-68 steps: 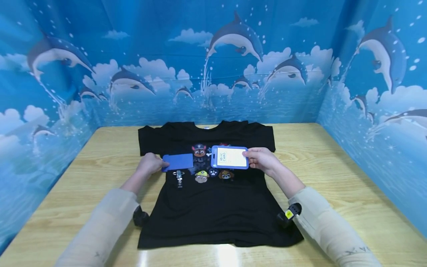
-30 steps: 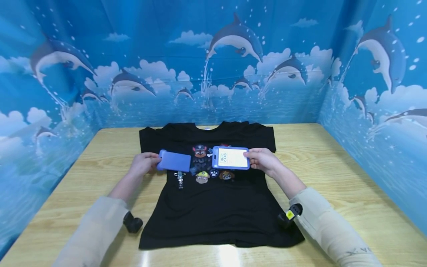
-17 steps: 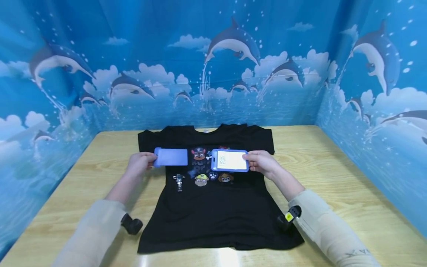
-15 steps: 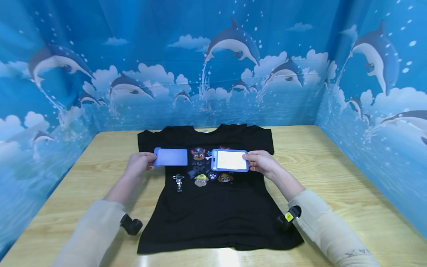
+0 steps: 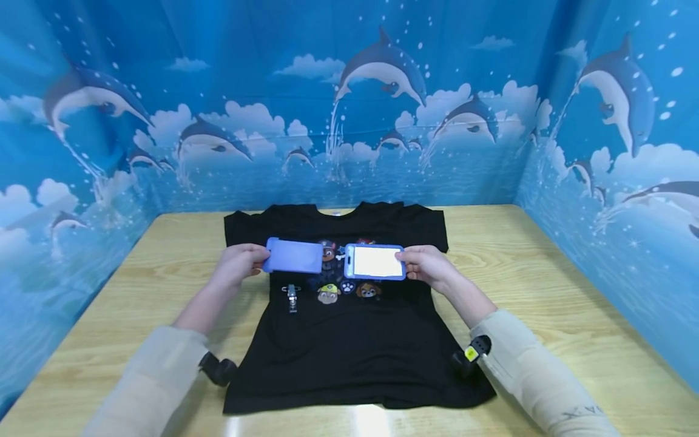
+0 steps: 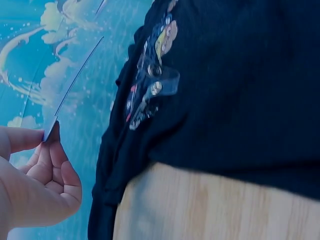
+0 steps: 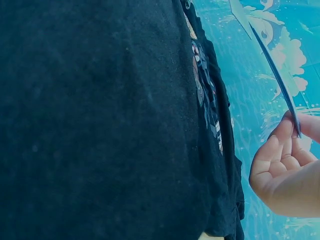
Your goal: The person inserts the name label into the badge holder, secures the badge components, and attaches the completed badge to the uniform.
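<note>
My left hand (image 5: 240, 265) pinches one end of a plain blue badge-holder cover (image 5: 295, 257) between thumb and fingers. The left wrist view shows that cover edge-on as a thin sheet (image 6: 79, 77), raised above the shirt. In my right hand (image 5: 428, 266) is a blue badge holder (image 5: 349, 274), pinched at its right end. Its pale card window (image 5: 377, 262) is washed out by glare. In the head view a small gap parts the two pieces. A metal badge clip (image 5: 292, 297) with a pin lies on the black T-shirt (image 5: 349, 352) below the cover.
The T-shirt is spread flat on a wooden table (image 5: 524, 273), its print (image 5: 329, 294) of cartoon dogs partly behind the held pieces. A blue dolphin-patterned curtain (image 5: 246, 79) closes off the back and sides.
My left hand has drawn the cover left, then brought it back rightward, tilting it slightly, closer to the badge holder. The right hand stays nearly still; the card's print has faded into glare.
</note>
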A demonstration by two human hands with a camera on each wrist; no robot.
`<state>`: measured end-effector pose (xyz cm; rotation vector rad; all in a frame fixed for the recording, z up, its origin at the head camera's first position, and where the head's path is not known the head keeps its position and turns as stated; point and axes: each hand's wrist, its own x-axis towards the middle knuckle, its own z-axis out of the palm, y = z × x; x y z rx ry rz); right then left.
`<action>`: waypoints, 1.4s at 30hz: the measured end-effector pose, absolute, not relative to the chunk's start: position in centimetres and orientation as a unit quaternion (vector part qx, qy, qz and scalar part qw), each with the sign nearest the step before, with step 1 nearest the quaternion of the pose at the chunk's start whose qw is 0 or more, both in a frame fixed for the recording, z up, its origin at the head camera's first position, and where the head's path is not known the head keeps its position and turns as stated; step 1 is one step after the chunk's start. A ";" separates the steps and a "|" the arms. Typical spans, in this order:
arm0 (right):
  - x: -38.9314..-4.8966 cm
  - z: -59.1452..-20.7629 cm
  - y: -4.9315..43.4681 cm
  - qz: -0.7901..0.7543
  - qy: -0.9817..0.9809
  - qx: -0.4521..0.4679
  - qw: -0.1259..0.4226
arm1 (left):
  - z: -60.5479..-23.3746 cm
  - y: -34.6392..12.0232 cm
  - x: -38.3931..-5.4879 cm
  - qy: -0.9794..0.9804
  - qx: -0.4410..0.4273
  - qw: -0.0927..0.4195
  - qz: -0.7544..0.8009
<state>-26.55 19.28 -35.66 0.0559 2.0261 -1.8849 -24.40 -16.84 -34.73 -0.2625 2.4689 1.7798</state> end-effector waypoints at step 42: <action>-26.3 -35.3 18.9 -0.676 0.712 0.009 0.186 | -34.2 -11.2 -24.1 0.759 -0.063 0.040 0.647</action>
